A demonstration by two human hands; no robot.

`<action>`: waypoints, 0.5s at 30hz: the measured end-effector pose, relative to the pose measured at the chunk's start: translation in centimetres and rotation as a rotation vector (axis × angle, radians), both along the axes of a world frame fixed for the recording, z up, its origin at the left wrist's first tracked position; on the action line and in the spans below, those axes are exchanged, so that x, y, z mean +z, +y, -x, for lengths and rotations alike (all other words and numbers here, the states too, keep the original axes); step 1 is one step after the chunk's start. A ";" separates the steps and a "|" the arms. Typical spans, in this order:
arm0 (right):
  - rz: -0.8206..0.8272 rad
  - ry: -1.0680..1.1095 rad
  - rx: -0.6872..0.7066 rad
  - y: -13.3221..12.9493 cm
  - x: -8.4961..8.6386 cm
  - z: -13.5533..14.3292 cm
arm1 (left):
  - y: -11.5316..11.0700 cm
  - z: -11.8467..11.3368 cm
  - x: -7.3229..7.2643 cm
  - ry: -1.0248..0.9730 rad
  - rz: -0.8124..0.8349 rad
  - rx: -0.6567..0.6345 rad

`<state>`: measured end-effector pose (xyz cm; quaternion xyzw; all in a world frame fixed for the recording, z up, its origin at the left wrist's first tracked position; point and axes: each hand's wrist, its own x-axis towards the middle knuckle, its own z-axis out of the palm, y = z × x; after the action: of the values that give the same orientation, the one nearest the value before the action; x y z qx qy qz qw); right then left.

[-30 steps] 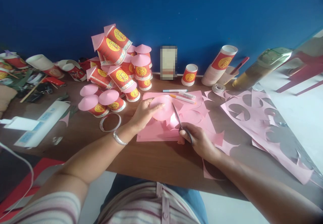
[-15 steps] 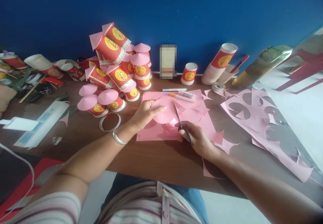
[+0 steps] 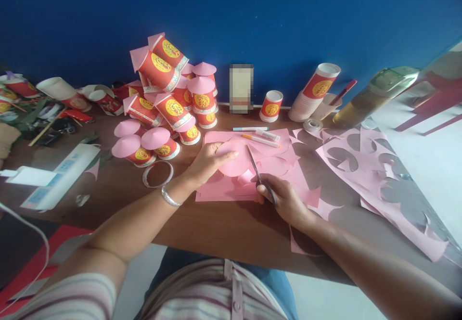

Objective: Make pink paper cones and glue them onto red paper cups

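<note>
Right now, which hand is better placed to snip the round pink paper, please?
Likely the right hand: it holds the dark-handled metal scissors near that paper, which the left hand pinches.

Ok so the paper circle (image 3: pixel 234 167) is plain pale pink, and the scissors (image 3: pixel 258 178) right of it have dark handles. Cups (image 3: pixel 173 107) piled left of the circle: red with round yellow emblems, plain pink cones (image 3: pixel 200 85) on top. Behind it to the right, a blue-and-white marker (image 3: pixel 250 129) and an orange-and-white pen (image 3: pixel 265 142), then solid deep blue wall (image 3: pixel 288 31). In front: brown tabletop (image 3: pixel 187 228), off-white shirt (image 3: pixel 202 296) with maroon stripes.
</note>
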<state>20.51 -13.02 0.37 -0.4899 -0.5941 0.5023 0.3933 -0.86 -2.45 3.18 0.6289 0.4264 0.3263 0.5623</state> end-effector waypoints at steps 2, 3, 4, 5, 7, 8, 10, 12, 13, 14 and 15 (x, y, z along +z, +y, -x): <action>-0.012 0.000 0.004 0.0 -0.1 0.0 | 0.0 0.0 -0.1 -0.019 0.013 -0.004; -0.018 0.002 0.006 -0.1 -0.1 0.0 | 0.1 0.0 -0.1 -0.033 0.020 -0.004; -0.021 0.008 0.008 -0.1 -0.1 0.0 | 0.1 0.0 -0.1 -0.048 0.027 -0.004; -0.021 0.016 0.009 -0.1 -0.1 0.0 | 0.1 0.0 -0.2 -0.063 0.032 0.001; -0.016 0.034 0.011 -0.2 -0.1 0.0 | 0.2 0.0 -0.3 -0.085 0.026 0.017; -0.016 0.040 0.011 -0.2 -0.1 0.0 | 0.2 -0.1 -0.3 -0.091 0.018 0.027; -0.021 0.039 0.012 -0.2 -0.1 -0.1 | 0.3 0.0 -0.3 -0.093 0.008 0.046; -0.028 0.028 0.011 -0.2 -0.1 -0.1 | 0.4 0.0 -0.3 -0.089 0.013 0.060; -0.029 0.022 0.009 -0.2 -0.1 -0.1 | 0.4 0.0 -0.3 -0.088 0.018 0.063; -0.029 0.018 0.007 -0.2 -0.1 -0.1 | 0.4 0.0 -0.4 -0.086 0.021 0.065; -0.028 0.017 0.007 -0.2 -0.1 0.0 | 0.4 0.0 -0.5 -0.087 0.022 0.063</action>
<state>20.55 -13.20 0.29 -0.4781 -0.5994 0.4994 0.4034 -0.88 -2.06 2.73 0.5942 0.4248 0.3663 0.5764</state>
